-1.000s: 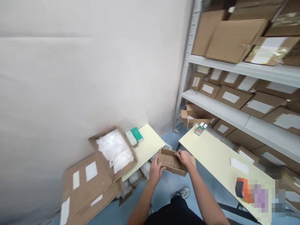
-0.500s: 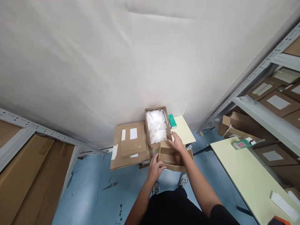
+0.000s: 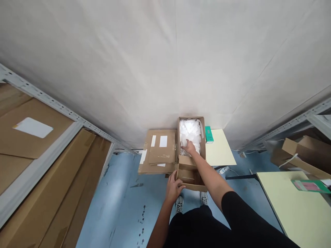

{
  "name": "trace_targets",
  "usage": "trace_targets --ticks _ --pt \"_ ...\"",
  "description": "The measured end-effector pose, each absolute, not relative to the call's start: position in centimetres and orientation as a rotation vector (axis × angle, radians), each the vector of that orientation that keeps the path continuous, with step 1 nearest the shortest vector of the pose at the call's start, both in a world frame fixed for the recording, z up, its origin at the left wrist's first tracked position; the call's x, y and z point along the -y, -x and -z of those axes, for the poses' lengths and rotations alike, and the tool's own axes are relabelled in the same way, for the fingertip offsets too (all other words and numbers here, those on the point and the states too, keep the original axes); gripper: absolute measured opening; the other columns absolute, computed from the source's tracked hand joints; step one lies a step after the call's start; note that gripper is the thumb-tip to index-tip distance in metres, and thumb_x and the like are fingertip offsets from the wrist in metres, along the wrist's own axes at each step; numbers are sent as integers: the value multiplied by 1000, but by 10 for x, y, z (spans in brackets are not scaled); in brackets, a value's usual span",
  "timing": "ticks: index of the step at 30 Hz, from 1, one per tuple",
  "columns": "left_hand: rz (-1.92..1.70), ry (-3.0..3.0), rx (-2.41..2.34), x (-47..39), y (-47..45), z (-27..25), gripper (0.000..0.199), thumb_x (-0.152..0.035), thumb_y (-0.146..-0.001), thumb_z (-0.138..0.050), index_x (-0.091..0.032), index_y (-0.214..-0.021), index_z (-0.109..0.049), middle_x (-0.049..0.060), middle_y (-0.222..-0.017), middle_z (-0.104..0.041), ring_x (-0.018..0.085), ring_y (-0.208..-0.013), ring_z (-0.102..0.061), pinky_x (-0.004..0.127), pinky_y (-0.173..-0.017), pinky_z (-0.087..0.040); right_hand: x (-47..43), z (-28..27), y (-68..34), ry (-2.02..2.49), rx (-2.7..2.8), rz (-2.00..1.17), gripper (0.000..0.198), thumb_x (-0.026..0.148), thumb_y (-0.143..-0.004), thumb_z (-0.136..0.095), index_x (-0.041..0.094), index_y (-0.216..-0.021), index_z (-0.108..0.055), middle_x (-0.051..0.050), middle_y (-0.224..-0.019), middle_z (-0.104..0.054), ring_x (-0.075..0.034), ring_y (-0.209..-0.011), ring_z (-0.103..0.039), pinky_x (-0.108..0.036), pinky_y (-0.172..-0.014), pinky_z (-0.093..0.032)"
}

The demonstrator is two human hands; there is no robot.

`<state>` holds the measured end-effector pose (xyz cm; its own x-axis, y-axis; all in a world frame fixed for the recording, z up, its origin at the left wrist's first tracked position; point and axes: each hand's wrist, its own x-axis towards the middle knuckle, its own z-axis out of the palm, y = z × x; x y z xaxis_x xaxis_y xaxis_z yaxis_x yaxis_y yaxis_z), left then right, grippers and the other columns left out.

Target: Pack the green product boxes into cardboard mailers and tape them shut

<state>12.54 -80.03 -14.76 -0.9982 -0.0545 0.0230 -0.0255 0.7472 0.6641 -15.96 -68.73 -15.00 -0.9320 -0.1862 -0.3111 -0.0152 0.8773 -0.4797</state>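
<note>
My left hand [image 3: 173, 187] grips the left wall of a small open cardboard box [image 3: 192, 187], thumb at the near side. The bottom of that box shows bare cardboard. Just beyond it stands a larger open cardboard box [image 3: 203, 146], filled with crumpled white plastic bags [image 3: 191, 127]. Over these bags, my right hand [image 3: 190, 147] is closed on a white bag [image 3: 184, 140], its fingertips partly hidden among the others. My right forearm crosses above the small box and covers its right side.
Flattened cardboard [image 3: 168, 155] with white labels lies left of the boxes. A green box [image 3: 209, 134] sits on the pale table [image 3: 221, 148] at right. Shelves with cartons [image 3: 51, 182] flank both sides, and a second pale table [image 3: 287, 203] stands at lower right.
My right hand has left the small box's far edge and reached forward into the larger box of white bags. My left hand stays on the small box. The view has turned left.
</note>
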Motion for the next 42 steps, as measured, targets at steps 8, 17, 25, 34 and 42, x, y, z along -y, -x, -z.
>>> trace_targets --ticks 8,17,25,34,42 --pt "1091 -82 2857 787 -117 136 18 -25 -73 -89 -23 -88 -79 12 -157 -48 37 -138 -52 57 -111 -49 696 132 171 287 -2775 648 25 4 -83 -58 10 -98 -77 -18 -102 -78 -24 -95 -71 -27 -81 -47" --pt "1046 86 2799 787 -116 125 15 -26 -75 -88 -25 -88 -79 10 -158 -47 35 -135 -54 54 -111 -50 640 67 140 414 -3013 979 7 19 -85 -64 18 -80 -70 -8 -80 -74 -20 -76 -65 -25 -70 -43" --pt "1163 323 2757 761 -97 109 13 -28 -76 -88 -24 -86 -80 10 -157 -47 36 -135 -54 53 -111 -50 549 15 44 377 -3193 1341 12 24 -88 -60 20 -82 -69 -6 -79 -72 -20 -74 -65 -26 -72 -48" --pt "1231 581 2734 677 -62 95 14 -30 -76 -88 -26 -87 -81 7 -155 -49 37 -138 -51 53 -113 -50 430 28 -66 -241 -3223 1288 25 12 -77 -57 19 -93 -75 -7 -89 -78 -20 -73 -68 -28 -72 -52" --pt "1201 915 2702 560 -40 94 11 -31 -78 -86 -25 -87 -80 9 -156 -47 38 -139 -51 53 -114 -49 337 41 -104 -379 -2844 905 19 34 -93 -67 19 -83 -72 -9 -98 -75 -21 -86 -68 -25 -70 -44"
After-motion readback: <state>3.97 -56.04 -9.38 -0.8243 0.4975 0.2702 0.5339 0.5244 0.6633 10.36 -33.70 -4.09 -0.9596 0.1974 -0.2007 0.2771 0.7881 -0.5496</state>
